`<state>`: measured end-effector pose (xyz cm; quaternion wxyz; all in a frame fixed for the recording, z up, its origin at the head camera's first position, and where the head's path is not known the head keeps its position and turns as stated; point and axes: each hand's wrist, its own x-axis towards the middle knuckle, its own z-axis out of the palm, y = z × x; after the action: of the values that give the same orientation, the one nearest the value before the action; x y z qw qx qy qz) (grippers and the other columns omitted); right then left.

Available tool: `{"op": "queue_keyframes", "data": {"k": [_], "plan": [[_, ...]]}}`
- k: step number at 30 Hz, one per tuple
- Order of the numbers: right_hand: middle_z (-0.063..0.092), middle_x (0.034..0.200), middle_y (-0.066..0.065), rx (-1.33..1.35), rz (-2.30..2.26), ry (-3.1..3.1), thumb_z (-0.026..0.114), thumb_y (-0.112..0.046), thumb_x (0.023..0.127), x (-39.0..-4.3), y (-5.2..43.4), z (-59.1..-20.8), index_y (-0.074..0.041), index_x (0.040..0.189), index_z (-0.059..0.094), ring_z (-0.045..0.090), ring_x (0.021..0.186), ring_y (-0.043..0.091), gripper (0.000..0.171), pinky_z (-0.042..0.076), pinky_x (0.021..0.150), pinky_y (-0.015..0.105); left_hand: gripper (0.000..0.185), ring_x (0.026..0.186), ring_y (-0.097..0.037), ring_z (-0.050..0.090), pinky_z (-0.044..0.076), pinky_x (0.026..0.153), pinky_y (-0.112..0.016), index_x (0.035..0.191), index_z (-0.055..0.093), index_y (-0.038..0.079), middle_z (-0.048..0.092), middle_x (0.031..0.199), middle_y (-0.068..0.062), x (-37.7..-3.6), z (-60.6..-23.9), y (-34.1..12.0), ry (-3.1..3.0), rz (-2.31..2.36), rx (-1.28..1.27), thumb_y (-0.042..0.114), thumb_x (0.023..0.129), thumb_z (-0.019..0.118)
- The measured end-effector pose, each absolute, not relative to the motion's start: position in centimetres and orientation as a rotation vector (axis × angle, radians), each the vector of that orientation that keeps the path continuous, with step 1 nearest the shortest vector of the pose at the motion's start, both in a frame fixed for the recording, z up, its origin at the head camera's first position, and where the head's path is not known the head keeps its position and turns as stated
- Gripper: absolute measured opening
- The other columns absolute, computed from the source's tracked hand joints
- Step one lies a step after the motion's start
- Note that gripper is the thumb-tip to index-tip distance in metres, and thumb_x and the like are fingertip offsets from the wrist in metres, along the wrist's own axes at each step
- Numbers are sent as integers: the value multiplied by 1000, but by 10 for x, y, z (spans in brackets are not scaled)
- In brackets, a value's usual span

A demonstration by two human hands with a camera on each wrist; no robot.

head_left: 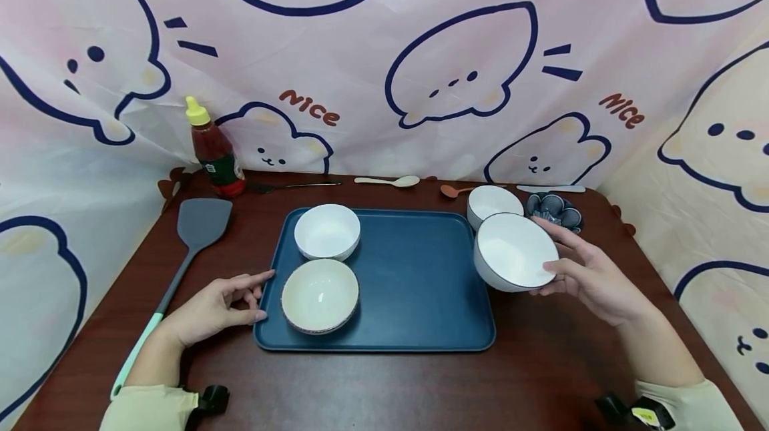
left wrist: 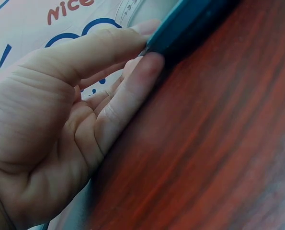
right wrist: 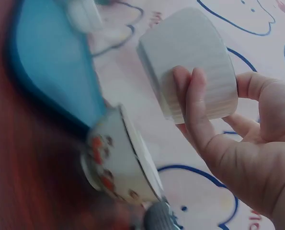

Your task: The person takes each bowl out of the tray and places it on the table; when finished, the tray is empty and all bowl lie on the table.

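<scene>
A white bowl (head_left: 515, 251) was held tilted in the right hand (head_left: 591, 275), lifted above the table (head_left: 541, 364) just off the right edge of the blue tray (head_left: 414, 277), its fingers curled round the bowl's side and rim. Behind it, near the table's far right corner, another white bowl (head_left: 494, 202) was seen. The left hand (head_left: 216, 307) was rested on the table with its fingers relaxed, fingertips touching the tray's left edge; nothing was held. Two bowls (head_left: 327, 231) were set in the tray's left half.
</scene>
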<state>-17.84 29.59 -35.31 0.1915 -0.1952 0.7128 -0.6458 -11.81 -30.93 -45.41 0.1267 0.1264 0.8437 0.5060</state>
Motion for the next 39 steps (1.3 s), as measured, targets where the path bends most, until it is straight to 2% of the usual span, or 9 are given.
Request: {"op": "queue_keyframes", "data": {"k": [11, 23, 31, 39], "plan": [[48, 138, 1, -458, -1971, 2020, 39, 10, 102, -180, 344, -351, -18, 159, 21, 75, 88, 31, 66, 59, 75, 42, 67, 89, -14, 59, 48, 77, -22, 146, 50, 10, 58, 100, -11, -121, -450, -309, 2450, 1471, 367, 22, 87, 78], [47, 135, -9, -392, -2107, 1942, 34, 8, 104, -184, 399, -374, -22, 160, 20, 76, 90, 29, 66, 59, 74, 38, 67, 88, -12, 58, 49, 73, -23, 146, 50, 8, 57, 99, -12, -123, -447, -309, 2447, 1460, 372, 21, 87, 78], [47, 137, -11, -416, -2158, 1907, 31, 9, 104, -186, 415, -391, -22, 160, 21, 76, 89, 29, 65, 59, 74, 37, 67, 88, -12, 58, 49, 73, -23, 146, 50, 8, 57, 98, -12, -122, -448, -309, 2446, 1476, 371, 20, 87, 78], [58, 130, -13, -346, -2119, 1896, 34, 8, 104, -189, 421, -406, -24, 160, 20, 76, 89, 30, 67, 59, 75, 40, 66, 88, -13, 58, 49, 75, -23, 146, 50, 6, 57, 98, -11, -117, -452, -309, 2438, 1487, 379, 20, 87, 78]]}}
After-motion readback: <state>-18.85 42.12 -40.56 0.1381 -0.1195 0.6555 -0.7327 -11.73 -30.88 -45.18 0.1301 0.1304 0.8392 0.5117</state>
